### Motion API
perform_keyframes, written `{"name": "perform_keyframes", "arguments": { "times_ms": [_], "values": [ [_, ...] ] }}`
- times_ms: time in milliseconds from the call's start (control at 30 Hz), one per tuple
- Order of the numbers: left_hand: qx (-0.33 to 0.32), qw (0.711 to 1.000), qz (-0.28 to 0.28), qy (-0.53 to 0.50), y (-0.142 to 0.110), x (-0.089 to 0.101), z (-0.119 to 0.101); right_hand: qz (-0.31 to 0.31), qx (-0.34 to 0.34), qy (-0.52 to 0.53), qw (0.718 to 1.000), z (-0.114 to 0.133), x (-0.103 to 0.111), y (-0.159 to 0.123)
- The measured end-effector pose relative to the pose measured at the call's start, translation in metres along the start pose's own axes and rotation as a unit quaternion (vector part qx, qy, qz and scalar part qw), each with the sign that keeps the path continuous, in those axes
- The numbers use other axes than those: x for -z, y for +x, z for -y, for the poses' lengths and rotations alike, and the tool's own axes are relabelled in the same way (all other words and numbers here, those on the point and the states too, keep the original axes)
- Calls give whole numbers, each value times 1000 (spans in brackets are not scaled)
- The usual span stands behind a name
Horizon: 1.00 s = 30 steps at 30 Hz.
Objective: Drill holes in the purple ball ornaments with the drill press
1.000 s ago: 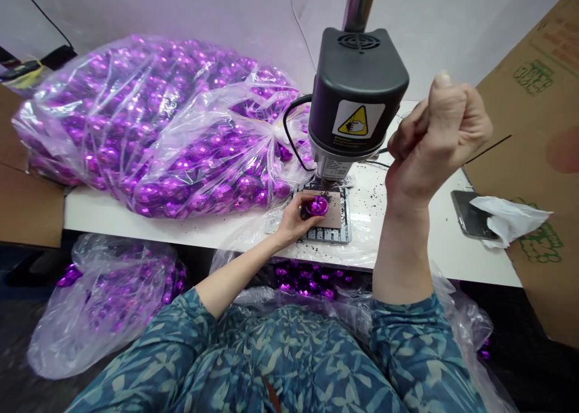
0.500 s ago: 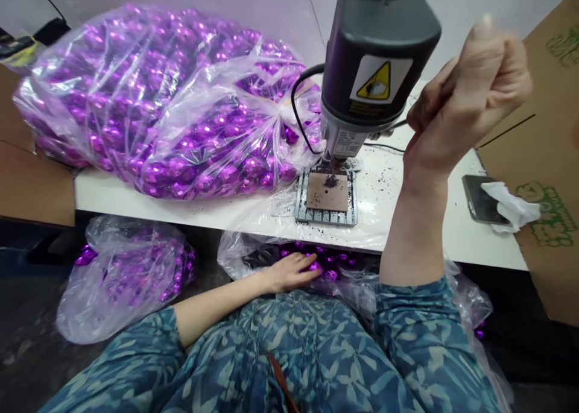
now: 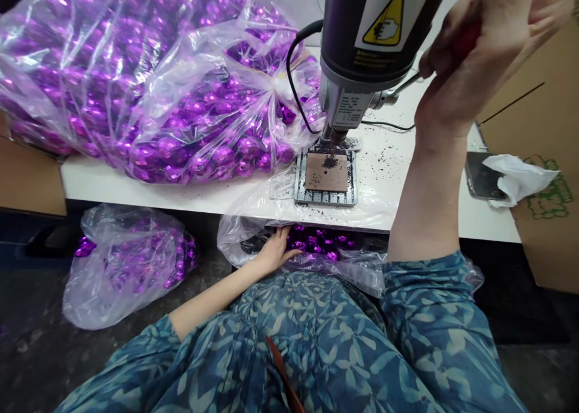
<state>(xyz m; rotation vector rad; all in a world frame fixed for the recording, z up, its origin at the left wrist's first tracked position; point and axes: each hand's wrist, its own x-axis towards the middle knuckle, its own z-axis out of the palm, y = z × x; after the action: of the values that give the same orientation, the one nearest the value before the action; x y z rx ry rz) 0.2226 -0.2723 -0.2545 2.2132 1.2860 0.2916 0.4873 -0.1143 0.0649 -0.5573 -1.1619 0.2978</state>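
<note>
My right hand [image 3: 493, 57] is raised at the upper right, its fingers wrapped round the red-gripped lever [image 3: 409, 84] of a small drill press [image 3: 371, 57]. Below the drill head, a brown square board [image 3: 332, 182] with a small dark hole lies on the slotted metal base [image 3: 326, 201]; dark shavings cover part of it. My left hand [image 3: 272, 250] is down below the table edge, fingers stretched and thumb apart, beside shiny purple faceted balls [image 3: 312, 242] in an open clear plastic bag [image 3: 357, 268] at my lap. Nothing shows in that hand.
A big tied bag of purple balls [image 3: 181, 99] fills the left of the white table [image 3: 181, 199]. Another bag [image 3: 131, 262] is lower left. A phone [image 3: 482, 178] with crumpled tissue [image 3: 520, 175] lies at the right, near a cardboard box [image 3: 543, 238]. Shavings dot the tabletop.
My left hand has slid from on top of the balls to the left side of the open bag. My right hand appears higher and larger, still on the lever. The view has shifted.
</note>
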Motion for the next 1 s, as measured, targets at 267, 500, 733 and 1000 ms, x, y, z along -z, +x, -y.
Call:
{"name": "perform_keyframes", "arguments": {
  "times_ms": [267, 500, 733, 1000],
  "values": [
    [-14, 959, 229, 164, -25, 24, -13, 0, -14, -96, 995, 0, 1, 0],
    [-16, 962, 247, 111, -33, 41, -34, 21, -71, -95, 993, -23, 10, 12],
    [-100, 968, 226, 30, -38, 56, -30, 35, -47, -289, 955, 12, 22, -7],
    [-71, 958, 214, 179, -36, 58, 13, 314, -13, -402, 860, 55, 94, -223]
  ]
}}
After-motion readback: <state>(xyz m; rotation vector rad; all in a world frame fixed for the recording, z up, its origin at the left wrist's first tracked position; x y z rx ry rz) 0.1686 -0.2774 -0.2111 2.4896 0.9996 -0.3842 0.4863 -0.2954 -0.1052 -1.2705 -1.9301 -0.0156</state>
